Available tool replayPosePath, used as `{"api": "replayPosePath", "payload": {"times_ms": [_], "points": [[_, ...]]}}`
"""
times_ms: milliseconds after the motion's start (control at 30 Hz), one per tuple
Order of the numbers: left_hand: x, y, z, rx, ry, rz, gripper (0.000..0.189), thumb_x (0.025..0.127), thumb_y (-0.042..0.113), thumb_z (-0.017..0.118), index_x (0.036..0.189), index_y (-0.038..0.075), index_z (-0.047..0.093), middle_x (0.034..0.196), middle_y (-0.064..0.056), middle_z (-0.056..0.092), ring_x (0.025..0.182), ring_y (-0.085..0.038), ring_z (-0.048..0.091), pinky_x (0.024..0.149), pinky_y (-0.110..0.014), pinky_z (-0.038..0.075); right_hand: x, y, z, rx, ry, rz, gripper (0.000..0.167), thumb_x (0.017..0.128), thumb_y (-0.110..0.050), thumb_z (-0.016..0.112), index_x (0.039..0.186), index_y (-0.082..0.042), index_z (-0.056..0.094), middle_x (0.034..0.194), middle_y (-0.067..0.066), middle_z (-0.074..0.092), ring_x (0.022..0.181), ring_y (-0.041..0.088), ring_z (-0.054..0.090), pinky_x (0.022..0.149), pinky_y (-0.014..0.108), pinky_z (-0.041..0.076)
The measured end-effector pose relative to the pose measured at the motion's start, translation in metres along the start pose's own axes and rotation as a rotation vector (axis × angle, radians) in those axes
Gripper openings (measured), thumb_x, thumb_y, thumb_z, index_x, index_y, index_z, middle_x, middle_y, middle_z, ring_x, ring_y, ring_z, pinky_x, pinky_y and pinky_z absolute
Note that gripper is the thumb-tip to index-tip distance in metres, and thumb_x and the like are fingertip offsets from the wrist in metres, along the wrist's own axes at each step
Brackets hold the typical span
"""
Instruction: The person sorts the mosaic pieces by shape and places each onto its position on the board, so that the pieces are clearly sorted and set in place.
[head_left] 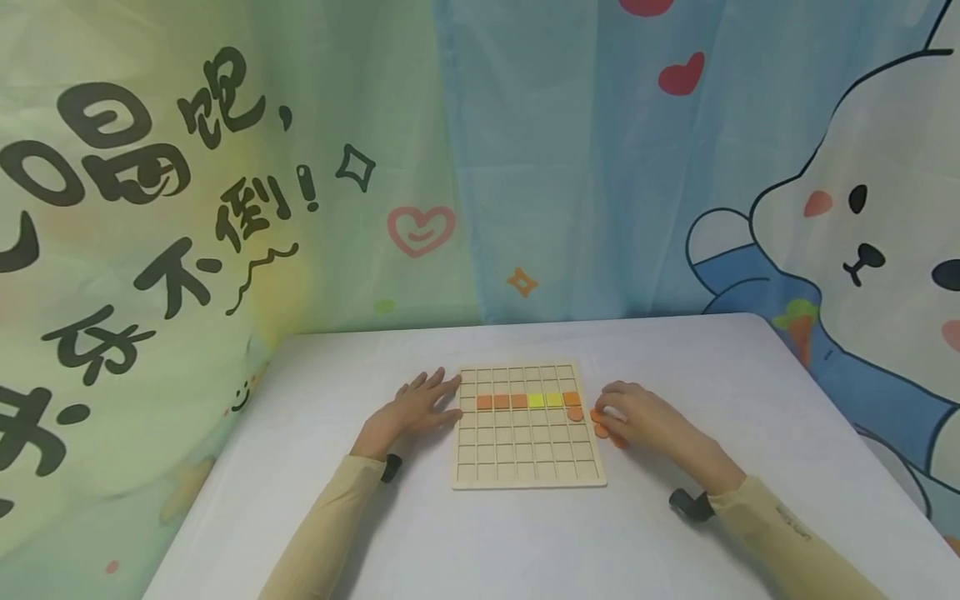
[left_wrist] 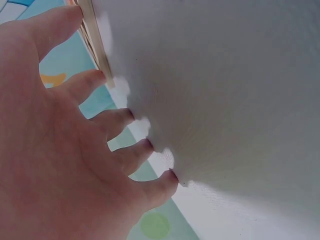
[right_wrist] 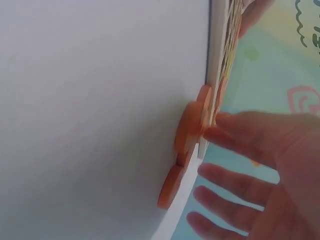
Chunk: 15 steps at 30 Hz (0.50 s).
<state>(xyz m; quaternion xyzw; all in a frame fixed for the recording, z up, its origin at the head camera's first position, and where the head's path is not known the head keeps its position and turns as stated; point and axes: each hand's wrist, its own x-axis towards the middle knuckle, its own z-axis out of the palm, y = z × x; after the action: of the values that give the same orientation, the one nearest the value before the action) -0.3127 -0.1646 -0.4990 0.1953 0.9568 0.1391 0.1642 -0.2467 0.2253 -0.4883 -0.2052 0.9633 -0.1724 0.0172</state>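
A pale wooden grid board point(head_left: 528, 479) lies on the white table. My left hand point(head_left: 422, 406) is spread beside its left edge; the thumb and index fingertips touch the board's side in the left wrist view. Just off the right edge, my right hand point(head_left: 637, 417) has thumb and index finger together at an orange disc point(right_wrist: 188, 127), which they appear to pinch. More orange discs point(right_wrist: 171, 187) lie by that hand, partly covered by it in the head view. One orange round disc point(head_left: 575, 413) sits on the board, under an orange square point(head_left: 572, 398) at the right.
A row across the board also holds several orange squares point(head_left: 501, 402) at the left and two yellow squares point(head_left: 544, 400) beside them. The white table point(head_left: 540, 542) extends around the board. Behind it hangs a printed curtain point(head_left: 525, 167).
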Motion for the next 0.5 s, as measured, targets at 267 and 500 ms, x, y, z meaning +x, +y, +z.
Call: {"api": "replayPosePath", "payload": {"times_ms": [267,500], "points": [[-0.0011,0.0011,0.0002,0.004,-0.003,0.002,0.071,0.1,0.056,0.051,0.161,0.029,0.025,0.17,-0.011,0.015,0.155,-0.044,0.011,0.124,-0.063,0.012,-0.0001,-0.0015,0.0018,0.006,0.001,-0.006,0.015,0.094,-0.017,0.068,0.101,-0.01,0.079,0.129,0.023,0.065,0.125,0.043,0.058,0.107,0.06,0.045],[-0.0009,0.0002,-0.0006,0.008,-0.003,-0.006,0.072,0.1,0.056,0.051,0.161,0.029,0.025,0.17,-0.011,0.015,0.155,-0.043,0.01,0.124,-0.063,0.012,-0.0025,-0.0065,0.007,-0.079,0.023,0.007,0.024,0.095,-0.022,0.068,0.112,-0.007,0.078,0.133,0.026,0.063,0.125,0.046,0.057,0.104,0.062,0.046]]}}
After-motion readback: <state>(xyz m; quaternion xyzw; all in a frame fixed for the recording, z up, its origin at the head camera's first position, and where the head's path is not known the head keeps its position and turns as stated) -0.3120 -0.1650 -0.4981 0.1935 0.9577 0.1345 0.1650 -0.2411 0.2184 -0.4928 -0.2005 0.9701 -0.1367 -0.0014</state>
